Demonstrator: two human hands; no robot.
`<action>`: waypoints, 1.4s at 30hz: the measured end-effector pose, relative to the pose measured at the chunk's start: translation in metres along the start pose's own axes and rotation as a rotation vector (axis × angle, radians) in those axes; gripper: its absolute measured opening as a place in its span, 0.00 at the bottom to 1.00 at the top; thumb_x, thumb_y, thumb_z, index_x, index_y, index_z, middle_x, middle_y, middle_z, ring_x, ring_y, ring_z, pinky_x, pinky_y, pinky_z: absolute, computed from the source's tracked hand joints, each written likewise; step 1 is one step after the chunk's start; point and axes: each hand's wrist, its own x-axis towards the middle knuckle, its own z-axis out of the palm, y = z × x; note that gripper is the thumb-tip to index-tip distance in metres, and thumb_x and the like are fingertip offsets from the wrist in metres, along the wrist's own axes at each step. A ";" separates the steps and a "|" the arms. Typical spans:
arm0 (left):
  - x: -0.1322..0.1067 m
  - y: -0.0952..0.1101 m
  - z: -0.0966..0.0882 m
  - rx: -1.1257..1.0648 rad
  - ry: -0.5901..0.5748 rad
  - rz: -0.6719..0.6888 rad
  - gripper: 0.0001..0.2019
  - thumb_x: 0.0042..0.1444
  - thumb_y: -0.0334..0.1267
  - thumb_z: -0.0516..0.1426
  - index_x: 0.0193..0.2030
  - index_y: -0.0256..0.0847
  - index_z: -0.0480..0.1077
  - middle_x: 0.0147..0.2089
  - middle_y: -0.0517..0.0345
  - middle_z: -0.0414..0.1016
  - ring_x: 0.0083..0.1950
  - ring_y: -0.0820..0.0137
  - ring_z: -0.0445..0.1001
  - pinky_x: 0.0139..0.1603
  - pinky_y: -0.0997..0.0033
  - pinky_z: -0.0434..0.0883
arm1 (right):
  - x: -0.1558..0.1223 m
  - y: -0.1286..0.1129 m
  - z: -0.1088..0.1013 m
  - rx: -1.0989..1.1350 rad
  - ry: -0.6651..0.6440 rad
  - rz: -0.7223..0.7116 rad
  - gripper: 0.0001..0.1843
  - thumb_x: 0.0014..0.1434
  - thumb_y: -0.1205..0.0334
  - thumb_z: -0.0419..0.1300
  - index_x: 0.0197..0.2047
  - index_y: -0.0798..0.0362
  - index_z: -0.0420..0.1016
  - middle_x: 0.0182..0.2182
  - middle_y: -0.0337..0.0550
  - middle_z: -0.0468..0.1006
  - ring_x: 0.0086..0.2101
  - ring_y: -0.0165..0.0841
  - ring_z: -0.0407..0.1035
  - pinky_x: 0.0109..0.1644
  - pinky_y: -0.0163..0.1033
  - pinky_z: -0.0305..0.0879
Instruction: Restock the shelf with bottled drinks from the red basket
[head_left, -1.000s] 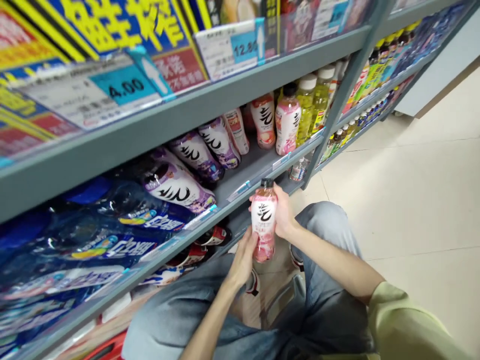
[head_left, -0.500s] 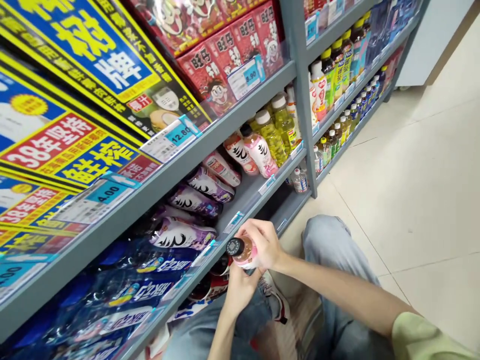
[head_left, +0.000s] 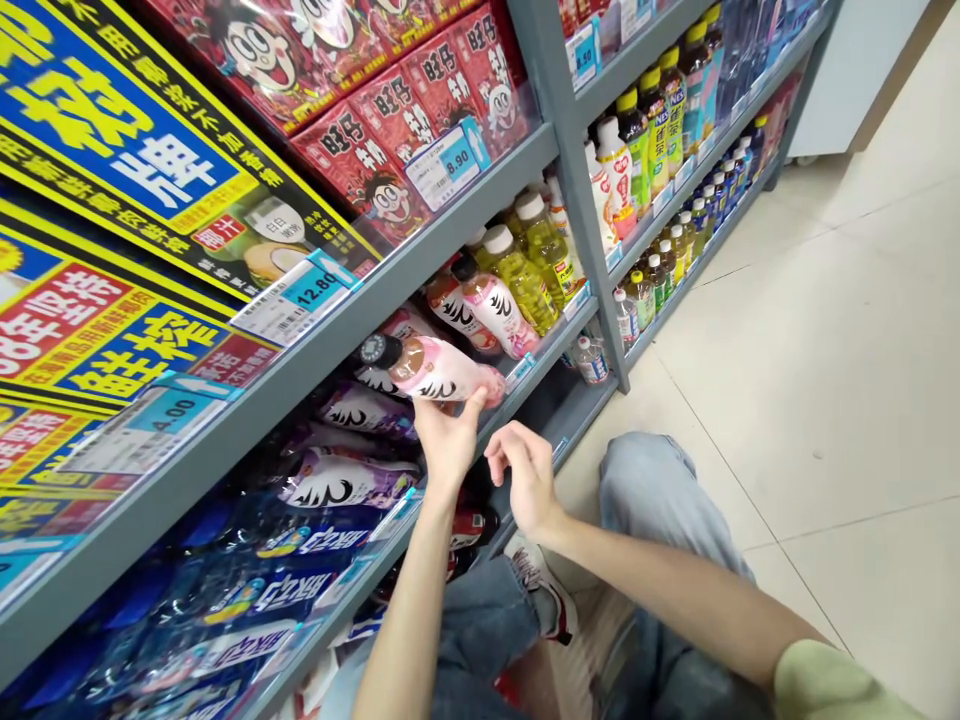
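Observation:
My left hand (head_left: pixel 448 437) grips a drink bottle (head_left: pixel 450 370) with a pink-and-white label and a black cap. The bottle is tilted at the front of the middle shelf, its cap pointing up and left, and my fingers are partly hidden beneath it. Just right of it, my right hand (head_left: pixel 525 480) hangs in front of the shelf edge, fingers loosely bent and holding nothing. A similar pink bottle (head_left: pixel 499 308) stands on the shelf behind. Purple-labelled bottles (head_left: pixel 352 478) stand to the left, and yellow drink bottles (head_left: pixel 514 275) to the right.
Blue-labelled bottles (head_left: pixel 277 590) fill the shelf at lower left. Above are red drink cartons (head_left: pixel 397 140) and yellow-blue boxes (head_left: pixel 142 130). A grey shelf post (head_left: pixel 574 190) divides the bays. My bent knee (head_left: pixel 652 480) is close to the lower shelf, over the tiled floor (head_left: pixel 810 400).
My left hand has carried the bottle up and left from in front of the shelf to the middle shelf. My right hand has let go of it. The view has shifted slightly.

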 end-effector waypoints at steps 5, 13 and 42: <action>0.025 -0.018 0.025 0.036 0.149 0.061 0.34 0.47 0.44 0.70 0.58 0.35 0.64 0.59 0.39 0.75 0.60 0.57 0.77 0.63 0.59 0.73 | -0.004 0.006 0.004 0.010 -0.020 0.039 0.17 0.64 0.53 0.55 0.27 0.51 0.70 0.16 0.32 0.63 0.19 0.27 0.54 0.25 0.35 0.50; 0.042 -0.037 0.043 0.347 0.227 -0.062 0.37 0.42 0.46 0.72 0.56 0.34 0.64 0.55 0.37 0.77 0.57 0.49 0.78 0.62 0.49 0.73 | -0.004 0.012 0.006 0.015 -0.048 0.092 0.14 0.63 0.57 0.54 0.27 0.52 0.70 0.16 0.32 0.62 0.19 0.26 0.55 0.25 0.34 0.50; 0.043 -0.037 0.024 0.375 -0.199 -0.013 0.31 0.48 0.40 0.72 0.57 0.37 0.66 0.50 0.42 0.82 0.54 0.48 0.81 0.62 0.44 0.74 | -0.013 0.049 0.030 0.002 -0.079 0.212 0.13 0.60 0.57 0.55 0.26 0.52 0.71 0.14 0.30 0.63 0.17 0.25 0.54 0.22 0.33 0.50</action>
